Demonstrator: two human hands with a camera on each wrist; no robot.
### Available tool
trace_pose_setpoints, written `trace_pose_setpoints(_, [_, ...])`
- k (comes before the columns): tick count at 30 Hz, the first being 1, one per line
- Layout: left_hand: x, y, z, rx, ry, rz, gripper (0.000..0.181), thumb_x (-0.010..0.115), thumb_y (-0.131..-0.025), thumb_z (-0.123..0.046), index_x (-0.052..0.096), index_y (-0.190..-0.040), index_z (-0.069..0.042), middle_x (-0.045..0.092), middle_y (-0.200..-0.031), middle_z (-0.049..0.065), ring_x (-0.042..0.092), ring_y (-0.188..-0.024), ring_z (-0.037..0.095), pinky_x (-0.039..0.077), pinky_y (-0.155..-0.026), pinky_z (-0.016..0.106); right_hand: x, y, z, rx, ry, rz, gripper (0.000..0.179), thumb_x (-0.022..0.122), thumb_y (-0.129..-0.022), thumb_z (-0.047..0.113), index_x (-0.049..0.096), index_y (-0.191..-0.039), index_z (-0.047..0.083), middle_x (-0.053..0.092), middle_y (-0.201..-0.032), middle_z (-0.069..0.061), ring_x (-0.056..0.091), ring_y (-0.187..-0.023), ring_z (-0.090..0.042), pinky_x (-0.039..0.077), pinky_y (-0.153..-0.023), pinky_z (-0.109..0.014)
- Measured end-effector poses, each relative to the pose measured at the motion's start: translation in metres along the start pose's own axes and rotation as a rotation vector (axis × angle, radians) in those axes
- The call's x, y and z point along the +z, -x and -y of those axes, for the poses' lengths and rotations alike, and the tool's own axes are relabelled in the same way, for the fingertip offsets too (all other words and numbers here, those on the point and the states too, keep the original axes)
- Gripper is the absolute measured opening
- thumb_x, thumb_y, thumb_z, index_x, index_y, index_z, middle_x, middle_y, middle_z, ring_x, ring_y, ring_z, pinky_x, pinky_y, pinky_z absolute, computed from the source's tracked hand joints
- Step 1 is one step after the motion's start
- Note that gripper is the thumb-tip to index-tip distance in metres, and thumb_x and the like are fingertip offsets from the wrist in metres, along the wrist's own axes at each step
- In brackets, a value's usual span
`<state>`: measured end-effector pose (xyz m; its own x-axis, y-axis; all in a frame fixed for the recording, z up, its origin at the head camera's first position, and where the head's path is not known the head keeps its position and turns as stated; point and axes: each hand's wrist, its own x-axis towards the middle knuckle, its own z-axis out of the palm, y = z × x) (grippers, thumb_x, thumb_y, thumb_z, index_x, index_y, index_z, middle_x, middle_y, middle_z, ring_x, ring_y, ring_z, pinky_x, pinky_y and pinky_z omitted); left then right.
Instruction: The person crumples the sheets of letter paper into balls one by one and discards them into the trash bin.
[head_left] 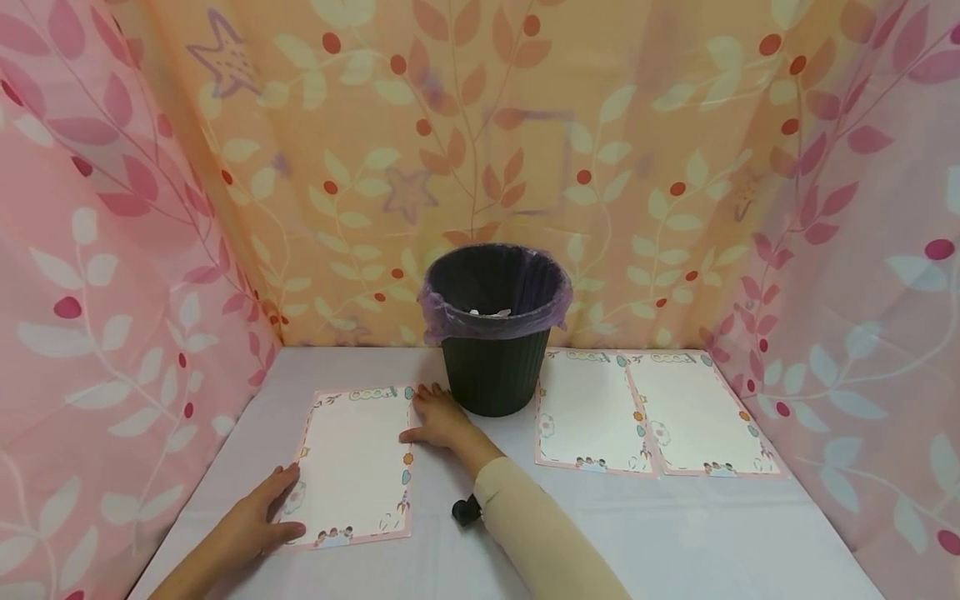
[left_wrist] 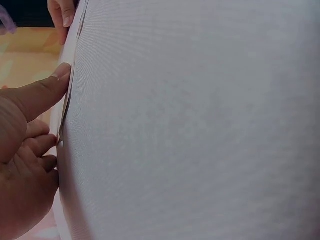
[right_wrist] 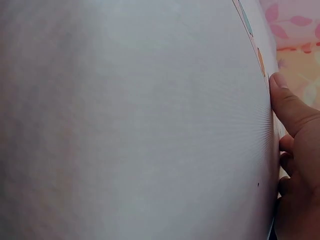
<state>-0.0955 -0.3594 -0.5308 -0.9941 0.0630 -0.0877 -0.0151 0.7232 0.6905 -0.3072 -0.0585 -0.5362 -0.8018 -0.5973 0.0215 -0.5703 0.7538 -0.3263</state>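
Note:
A white sheet of paper (head_left: 356, 471) with a pink border and small cartoon drawings lies flat on the left part of the table. My left hand (head_left: 255, 518) rests at its lower left edge, thumb and fingers spread and fairly straight. At the sheet's upper right edge lies my right hand (head_left: 444, 421), its fingers stretched toward the base of the bin. In the left wrist view, the left thumb (left_wrist: 47, 92) touches down along the paper's edge. The right thumb (right_wrist: 290, 102) does likewise in the right wrist view.
A black bin (head_left: 495, 371) with a purple liner bag (head_left: 498, 327) stands at the back middle, white scraps (head_left: 490, 313) inside. Two similar sheets, one nearer the bin (head_left: 585, 412) and one farther right (head_left: 693, 417), lie side by side. A small black object (head_left: 466, 511) sits by the right sleeve. Patterned curtains enclose the table.

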Motion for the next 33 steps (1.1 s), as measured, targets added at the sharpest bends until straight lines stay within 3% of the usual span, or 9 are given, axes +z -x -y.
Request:
trace_pose_setpoints(7, [-0.001,-0.001,-0.003,-0.006,-0.007,0.013,0.107,0.089,-0.074,-0.037,0.033,-0.157,0.003,0.017,-0.162,0.035,0.012,-0.149,0.058,-0.005,-0.089,-0.008,0.001,-0.002,0.002,-0.006,0.073,0.016,0.086,0.068,-0.088,0.065,0.047,-0.154,0.014,0.033,-0.166,-0.010,0.024,-0.155,-0.036,0.021,-0.126,-0.052])
trace_pose_setpoints(12, [-0.002,-0.001,-0.005,-0.009,-0.002,0.019,0.108,0.089,-0.074,-0.036,0.032,-0.157,0.004,0.016,-0.162,0.035,0.011,-0.149,0.058,-0.007,-0.089,-0.007,0.004,-0.003,0.003,-0.030,0.033,0.011,0.076,0.069,-0.090,0.059,0.051,-0.152,0.019,0.036,-0.165,-0.010,0.025,-0.155,-0.035,0.020,-0.126,-0.052])
trace_pose_setpoints(16, [-0.001,-0.002,-0.003,-0.023,0.010,0.031,0.109,0.089,-0.074,-0.036,0.031,-0.158,0.003,0.015,-0.163,0.034,0.010,-0.150,0.057,-0.007,-0.091,-0.006,0.010,-0.002,0.003,-0.014,-0.176,-0.050,0.077,0.078,-0.089,0.045,0.048,-0.154,0.019,0.047,-0.158,-0.005,0.035,-0.152,-0.029,0.025,-0.126,-0.045])
trace_pose_setpoints(17, [-0.001,-0.003,-0.002,-0.026,0.010,0.035,0.109,0.089,-0.074,-0.036,0.031,-0.158,0.002,0.014,-0.163,0.034,0.009,-0.150,0.057,-0.007,-0.102,-0.002,0.011,-0.001,0.003,-0.006,-0.251,-0.082,0.079,0.081,-0.087,0.040,0.047,-0.155,0.018,0.051,-0.156,-0.004,0.040,-0.149,-0.027,0.029,-0.124,-0.043])
trace_pose_setpoints(20, [-0.002,-0.004,-0.001,-0.034,0.013,0.046,0.109,0.088,-0.075,-0.036,0.030,-0.158,0.002,0.013,-0.163,0.034,0.008,-0.149,0.057,0.001,-0.127,0.034,0.013,0.001,0.005,0.007,-0.535,-0.180,0.085,0.086,-0.084,0.021,0.043,-0.157,0.015,0.065,-0.140,-0.005,0.059,-0.132,-0.021,0.046,-0.112,-0.034])
trace_pose_setpoints(23, [-0.003,-0.004,0.000,-0.040,0.019,0.050,0.110,0.088,-0.074,-0.037,0.029,-0.159,0.000,0.012,-0.163,0.034,0.008,-0.149,0.057,0.008,-0.117,0.069,0.012,0.002,0.008,0.010,-0.753,-0.245,0.085,0.083,-0.084,0.005,0.040,-0.158,0.011,0.071,-0.122,-0.006,0.069,-0.107,-0.013,0.057,-0.092,-0.026])
trace_pose_setpoints(25, [-0.003,-0.004,-0.001,-0.044,0.025,0.048,0.110,0.088,-0.074,-0.037,0.029,-0.159,0.000,0.012,-0.164,0.034,0.008,-0.150,0.057,0.005,-0.120,0.066,0.011,0.002,0.010,0.024,-0.863,-0.255,0.084,0.079,-0.084,-0.003,0.039,-0.157,0.006,0.072,-0.110,-0.006,0.070,-0.091,-0.010,0.060,-0.079,-0.024])
trace_pose_setpoints(28, [-0.003,-0.003,-0.001,-0.039,0.036,0.045,0.109,0.089,-0.074,-0.036,0.030,-0.159,0.000,0.012,-0.164,0.034,0.008,-0.150,0.057,0.002,-0.121,0.061,0.010,0.003,0.015,0.096,-0.919,-0.257,0.076,0.078,-0.084,-0.004,0.044,-0.152,-0.001,0.072,-0.101,-0.006,0.068,-0.080,-0.009,0.059,-0.069,-0.023])
trace_pose_setpoints(33, [-0.003,-0.004,-0.001,-0.035,0.011,0.043,0.110,0.089,-0.074,-0.037,0.029,-0.159,0.001,0.013,-0.163,0.036,0.009,-0.149,0.058,0.011,-0.116,0.073,0.010,0.007,0.023,0.196,-0.960,-0.245,0.052,0.079,-0.082,-0.007,0.061,-0.131,-0.010,0.075,-0.090,-0.010,0.072,-0.073,-0.014,0.061,-0.064,-0.027])
